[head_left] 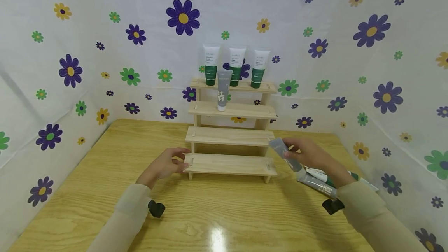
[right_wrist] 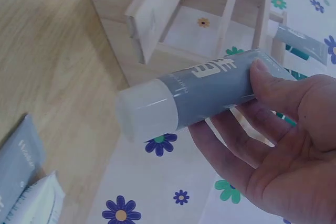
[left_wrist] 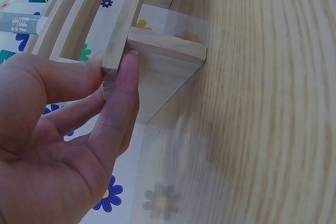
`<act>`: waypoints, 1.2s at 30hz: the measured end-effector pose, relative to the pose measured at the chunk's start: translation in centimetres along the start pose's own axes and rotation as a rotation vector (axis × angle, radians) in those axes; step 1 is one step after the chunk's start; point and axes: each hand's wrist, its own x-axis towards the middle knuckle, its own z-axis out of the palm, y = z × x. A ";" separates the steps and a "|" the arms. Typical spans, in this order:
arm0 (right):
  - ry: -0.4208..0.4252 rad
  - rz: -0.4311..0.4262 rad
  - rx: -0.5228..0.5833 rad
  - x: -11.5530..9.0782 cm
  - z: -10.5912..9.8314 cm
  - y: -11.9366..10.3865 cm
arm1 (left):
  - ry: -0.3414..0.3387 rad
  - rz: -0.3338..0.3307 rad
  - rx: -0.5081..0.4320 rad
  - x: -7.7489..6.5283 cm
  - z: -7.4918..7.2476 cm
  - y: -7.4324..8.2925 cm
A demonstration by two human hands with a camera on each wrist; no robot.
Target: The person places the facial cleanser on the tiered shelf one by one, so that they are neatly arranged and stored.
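Note:
A four-step wooden rack stands on the table. My left hand pinches the left end of its lowest board, thumb on top and fingers beneath. In my right hand is a grey squeeze tube with a white cap, held between thumb and fingers, tilted with the cap low, just right of the rack. One grey tube stands cap down on the second step from the top. Three white and green tubes are lined up along the top step.
Below my right forearm lie more tubes, among them a grey one and a white and green one. Flower-printed cloth walls in the back and both sides of the wooden table.

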 end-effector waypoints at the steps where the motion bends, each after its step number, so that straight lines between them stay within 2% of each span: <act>1: 0.009 -0.004 0.000 0.1 -0.1 -0.2 | 0.001 0.000 -0.002 0.0 0.0 0.0; 9: 0.094 0.003 0.000 1.0 -0.7 -1.4 | 0.003 -0.003 -0.009 0.0 0.0 -0.1; 22: 0.185 0.020 0.024 2.6 -1.9 -2.6 | -0.002 0.005 -0.007 0.0 0.0 -0.1; 31: 0.267 0.079 0.029 3.7 -2.5 -3.3 | -0.001 0.005 -0.016 0.0 0.0 0.0; 36: 0.297 0.075 0.027 4.4 -3.0 -3.4 | 0.000 0.009 -0.015 0.0 0.0 0.0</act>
